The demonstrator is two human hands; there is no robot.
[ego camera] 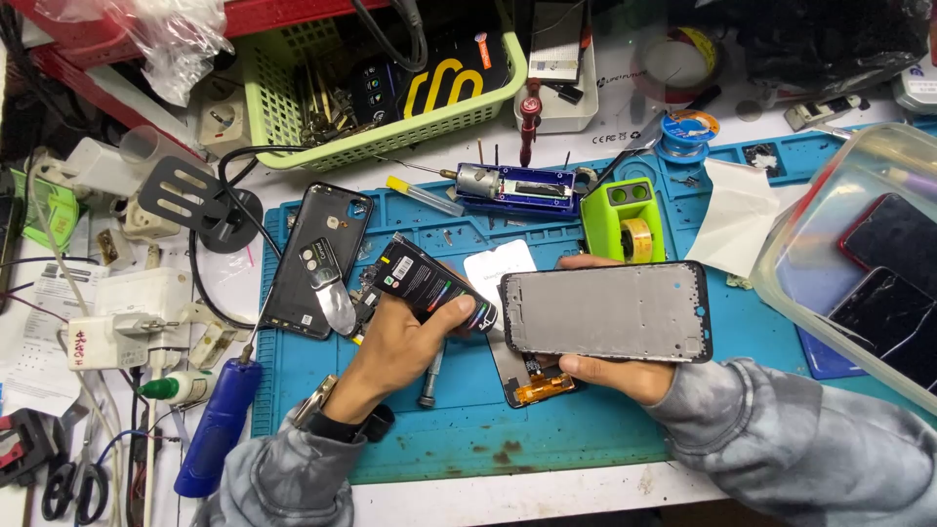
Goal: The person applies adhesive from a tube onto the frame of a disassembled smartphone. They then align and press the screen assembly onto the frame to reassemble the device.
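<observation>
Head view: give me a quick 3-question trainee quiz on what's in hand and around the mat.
1. True or false: the right hand holds the phone frame flat side up.
2. What does the left hand grip? A) black tube B) scissors C) tape roll
3. Where does the black back cover lie relative to the left hand?

Key
1. True; it grips the grey frame by its long edges.
2. A.
3. On the blue mat, up and to its left, untouched.
</observation>
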